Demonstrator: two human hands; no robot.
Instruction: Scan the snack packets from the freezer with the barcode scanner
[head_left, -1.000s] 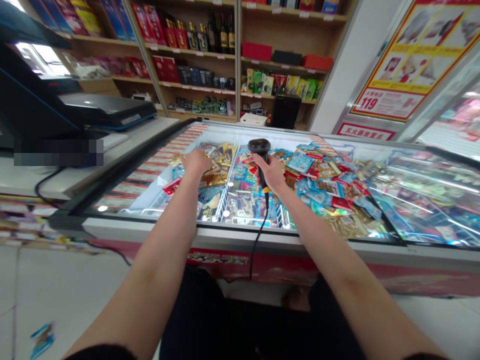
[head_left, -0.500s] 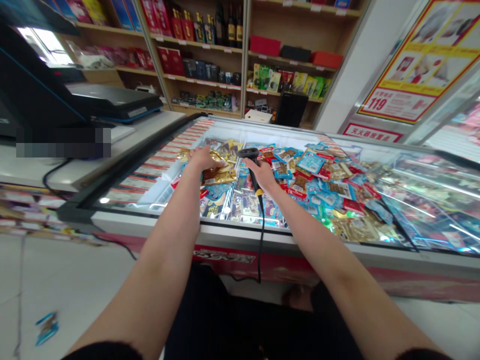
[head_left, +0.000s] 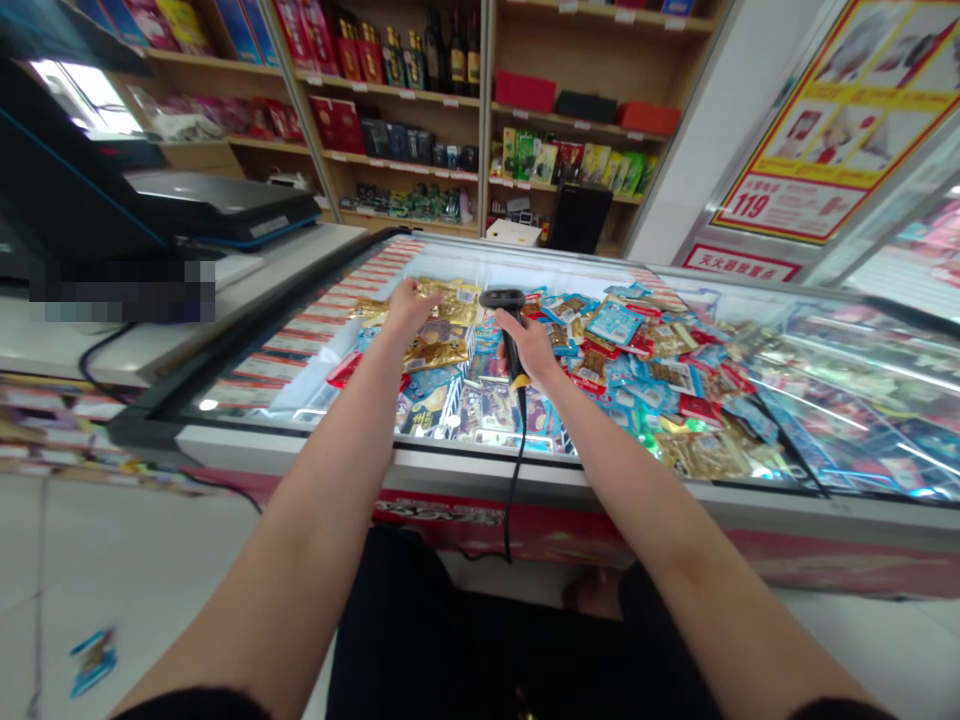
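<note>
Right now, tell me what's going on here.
A person stands at a shop's glass-topped chest freezer heaped with colourful packets. Their right hand grips a black corded barcode scanner, while their left hand reaches over gold foil packets; I can't tell whether it touches them.

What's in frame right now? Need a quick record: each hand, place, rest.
left hand: open, over gold foil packets; contact unclear
right hand: grips corded handheld barcode scanner
place: shop, hands above chest freezer filled with packets
rest: wooden shelves holding bottles behind freezer
</note>
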